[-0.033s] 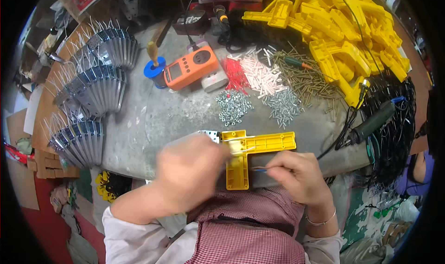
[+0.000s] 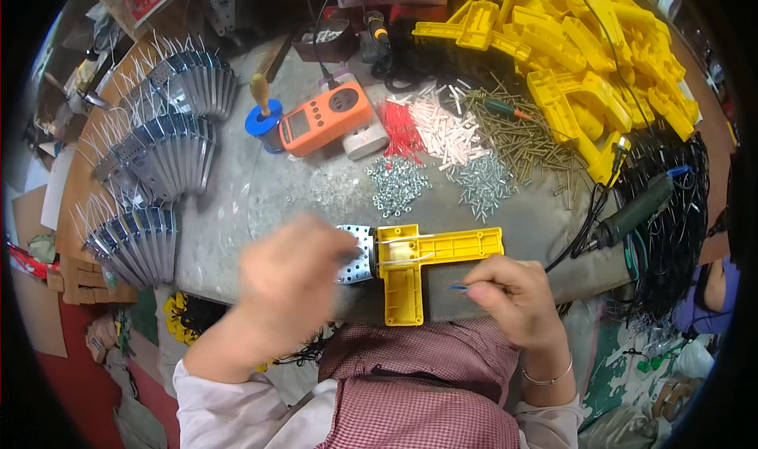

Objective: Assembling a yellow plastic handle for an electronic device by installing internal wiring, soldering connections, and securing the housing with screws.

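In front of me lies a yellow plastic half-shell, shaped like a T on its side, its open inside facing up. Against its left end sits a perforated metal plate, and two white wires run from there into the shell. My left hand is over the plate's left part, smeared by motion, so its fingers cannot be read. To the right of the shell, my right hand pinches a thin wire with a blue part between thumb and forefinger.
Piles of nuts, short screws, long screws and pink sleeves lie beyond. An orange meter stands beside a blue spool. Metal plates fan out at left; yellow shells heap up at far right, above a green power tool.
My left hand has moved left, away from the yellow shell, uncovering more of the perforated plate. My right hand has shifted slightly right with the wire.
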The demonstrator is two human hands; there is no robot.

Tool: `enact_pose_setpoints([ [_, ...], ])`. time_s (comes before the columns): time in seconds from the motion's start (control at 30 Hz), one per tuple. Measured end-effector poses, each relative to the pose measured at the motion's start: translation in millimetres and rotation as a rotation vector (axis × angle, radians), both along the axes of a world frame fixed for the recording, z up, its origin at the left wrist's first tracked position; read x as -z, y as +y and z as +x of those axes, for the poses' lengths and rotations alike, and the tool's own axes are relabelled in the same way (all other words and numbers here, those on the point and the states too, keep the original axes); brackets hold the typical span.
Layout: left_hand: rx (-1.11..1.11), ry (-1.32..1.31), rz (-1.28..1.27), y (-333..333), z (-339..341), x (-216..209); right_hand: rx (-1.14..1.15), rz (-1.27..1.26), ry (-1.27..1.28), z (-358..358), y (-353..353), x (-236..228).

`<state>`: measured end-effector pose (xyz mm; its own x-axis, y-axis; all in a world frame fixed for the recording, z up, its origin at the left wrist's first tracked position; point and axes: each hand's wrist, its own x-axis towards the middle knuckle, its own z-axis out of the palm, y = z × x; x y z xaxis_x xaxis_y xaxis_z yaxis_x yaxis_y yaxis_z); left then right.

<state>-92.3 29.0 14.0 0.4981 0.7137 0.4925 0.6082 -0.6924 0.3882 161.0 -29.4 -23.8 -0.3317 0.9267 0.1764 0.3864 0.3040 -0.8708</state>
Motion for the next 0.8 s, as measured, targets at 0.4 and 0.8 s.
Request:
enact_pose_setpoints([
  [0.4,-0.178,0.328,-0.086,109.5,45.7,59.4,-0.04,0.043,0.745,-8.9,11.3,55.5],
  [0.8,-0.228,0.445,-0.262,68.6,28.4,28.1,0.084,-0.053,0.467,-15.1,4.9,30.9],
])
